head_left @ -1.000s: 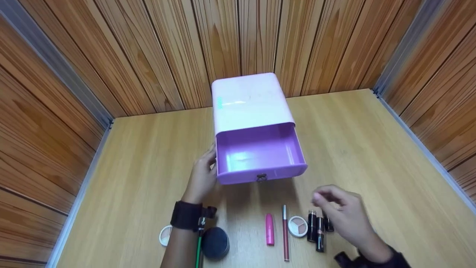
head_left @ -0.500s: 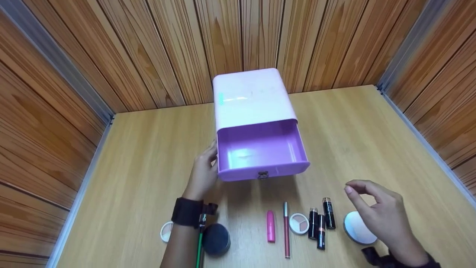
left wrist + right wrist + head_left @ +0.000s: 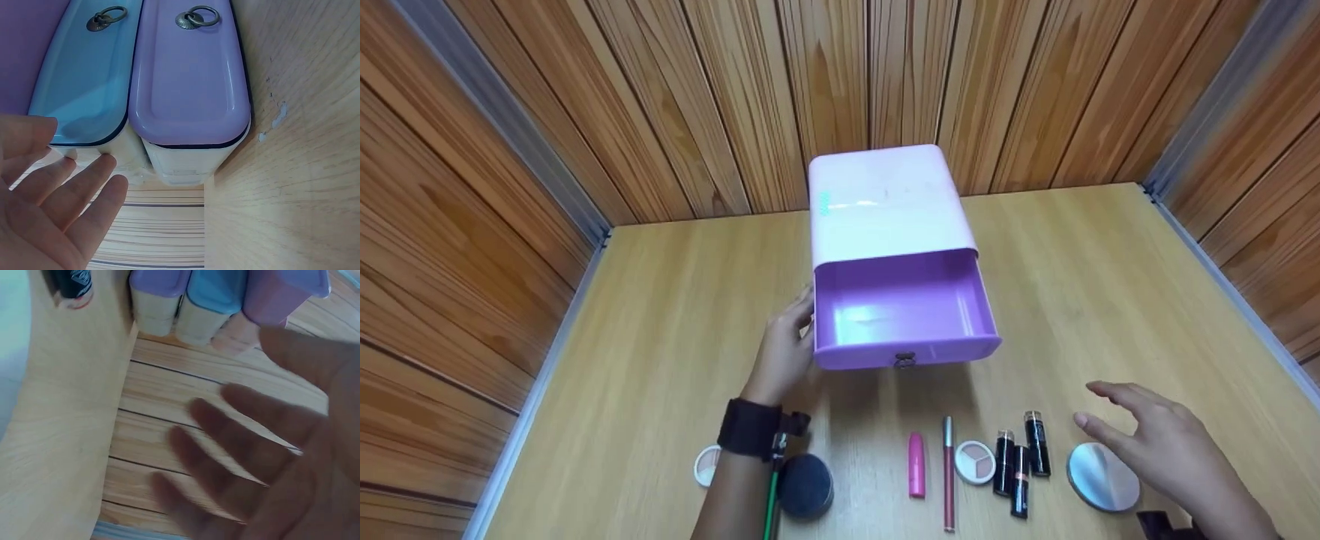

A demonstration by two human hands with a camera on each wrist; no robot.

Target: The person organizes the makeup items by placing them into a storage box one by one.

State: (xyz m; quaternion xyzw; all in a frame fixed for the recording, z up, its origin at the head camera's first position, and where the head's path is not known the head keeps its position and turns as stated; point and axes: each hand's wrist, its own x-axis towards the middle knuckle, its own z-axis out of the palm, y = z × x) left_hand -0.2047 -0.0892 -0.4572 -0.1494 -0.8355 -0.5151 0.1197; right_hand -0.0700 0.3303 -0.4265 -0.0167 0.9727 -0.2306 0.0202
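Observation:
A small drawer cabinet (image 3: 889, 206) with a pale pink top stands on the table, its purple top drawer (image 3: 855, 358) pulled out and bare inside. My left hand (image 3: 784, 352) touches the cabinet's left side. In the left wrist view, its fingers extend along the edge of the blue drawer (image 3: 84, 79), beside a lower purple drawer (image 3: 188, 73); both have ring pulls. My right hand (image 3: 1174, 439) hovers beside a round silvery compact (image 3: 1102, 478), fingers spread and holding nothing. Left of the compact lie black lipstick tubes (image 3: 1036, 444).
Along the table front lie a round three-colour palette (image 3: 975, 462), a slim red tube (image 3: 949, 480), a pink tube (image 3: 916, 465) and a dark round container (image 3: 805, 487). Left of them are a green stick (image 3: 771, 502) and another pale palette (image 3: 706, 465). Wood-panelled walls (image 3: 825, 90) enclose the table.
My right hand has moved right, away from the lipstick tubes, and its fingers have spread from a curl. The rightmost tube and the compact have come into sight. My left hand stays at the cabinet.

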